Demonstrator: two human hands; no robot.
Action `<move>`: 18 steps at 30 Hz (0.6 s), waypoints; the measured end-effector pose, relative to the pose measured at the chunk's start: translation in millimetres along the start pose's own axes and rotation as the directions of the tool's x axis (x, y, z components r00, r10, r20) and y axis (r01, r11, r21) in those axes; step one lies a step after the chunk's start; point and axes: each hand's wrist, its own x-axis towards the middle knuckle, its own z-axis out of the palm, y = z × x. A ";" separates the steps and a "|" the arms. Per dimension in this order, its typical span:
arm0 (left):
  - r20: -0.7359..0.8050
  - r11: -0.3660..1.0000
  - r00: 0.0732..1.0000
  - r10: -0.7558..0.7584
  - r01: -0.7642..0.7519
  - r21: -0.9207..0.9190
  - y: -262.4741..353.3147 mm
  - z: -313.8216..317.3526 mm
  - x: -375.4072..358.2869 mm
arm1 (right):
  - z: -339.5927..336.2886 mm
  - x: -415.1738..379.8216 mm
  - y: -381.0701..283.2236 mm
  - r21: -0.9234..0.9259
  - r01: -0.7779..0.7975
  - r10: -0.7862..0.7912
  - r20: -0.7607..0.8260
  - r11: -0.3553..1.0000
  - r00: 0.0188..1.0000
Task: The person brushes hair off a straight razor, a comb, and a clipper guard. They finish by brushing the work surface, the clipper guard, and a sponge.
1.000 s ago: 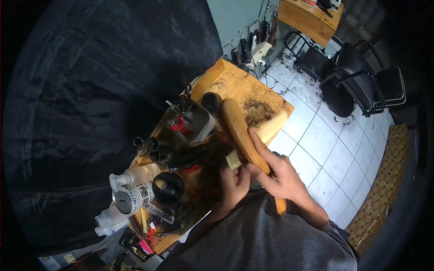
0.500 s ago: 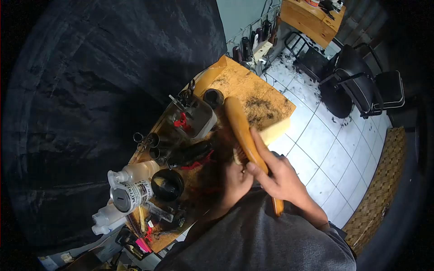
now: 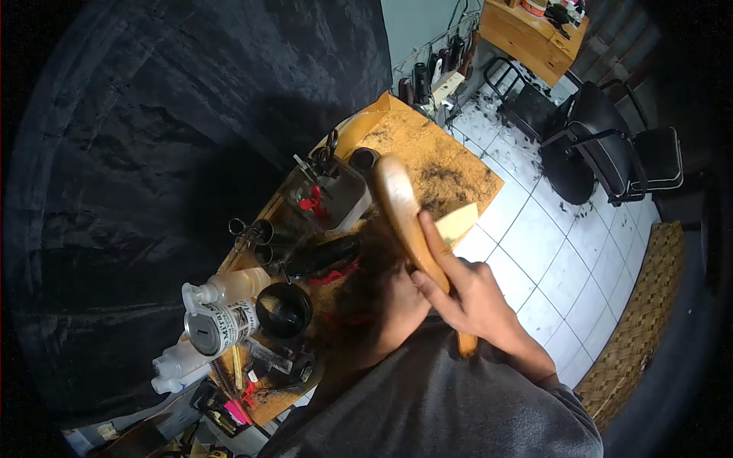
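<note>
And the wooden tool (image 3: 405, 210) is gripped firmly by the right hand (image 3: 481, 301), thumb pressed across it! The left hand (image 3: 402, 305) is blurred and half covered behind it; whether anything is held there cannot be told. The pale bristles seen at its fingers a second ago are now hidden. Fresh glare, too, is thrown off the tool's broad end: smooth, honey-brown, gently curved, slanting down to a narrow tip by the shirt. It is held above the table (image 3: 405, 126), where dark hair (image 3: 447, 183) is scattered. Beyond, a tub (image 3: 355, 202) is seen, a red clip (image 3: 311, 203) inside.
</note>
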 end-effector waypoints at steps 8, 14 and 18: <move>0.010 0.980 0.997 -0.078 0.079 -0.182 -1.9 4.8 -1.1 | -12.7 7.9 5.9 0.031 0.061 -0.056 -0.152 0.998 0.987; 0.062 0.743 0.987 -0.147 0.152 -0.652 4.7 -20.5 8.2 | -4.1 -3.7 26.9 -0.085 -0.035 0.023 -0.142 0.996 0.990; -0.040 0.722 0.982 -0.185 0.108 -0.683 5.4 -24.3 10.2 | -12.6 4.1 46.6 -0.212 -0.250 0.157 -0.376 0.945 0.913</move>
